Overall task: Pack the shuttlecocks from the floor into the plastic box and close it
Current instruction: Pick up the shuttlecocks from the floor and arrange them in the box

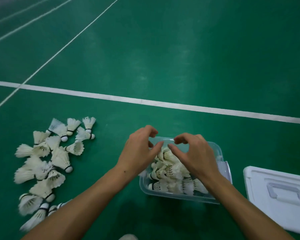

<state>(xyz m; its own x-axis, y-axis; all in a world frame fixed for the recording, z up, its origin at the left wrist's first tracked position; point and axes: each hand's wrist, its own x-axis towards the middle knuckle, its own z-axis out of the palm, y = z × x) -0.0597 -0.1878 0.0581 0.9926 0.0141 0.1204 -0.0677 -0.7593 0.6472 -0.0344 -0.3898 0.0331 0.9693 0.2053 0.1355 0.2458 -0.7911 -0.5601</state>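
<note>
A clear plastic box [164,194] stands open on the green floor, with several white shuttlecocks [170,172] lying inside it. My left hand [140,153] and my right hand [196,155] hover side by side over the box's far half, fingers loosely curled and empty. A pile of several white feather shuttlecocks [47,158] lies on the floor to the left of the box. The box's white lid [275,196] with its handle lies flat on the floor to the right.
White court lines [145,101] cross the green floor beyond the box. A pale rounded object [128,237] shows at the bottom edge between my arms.
</note>
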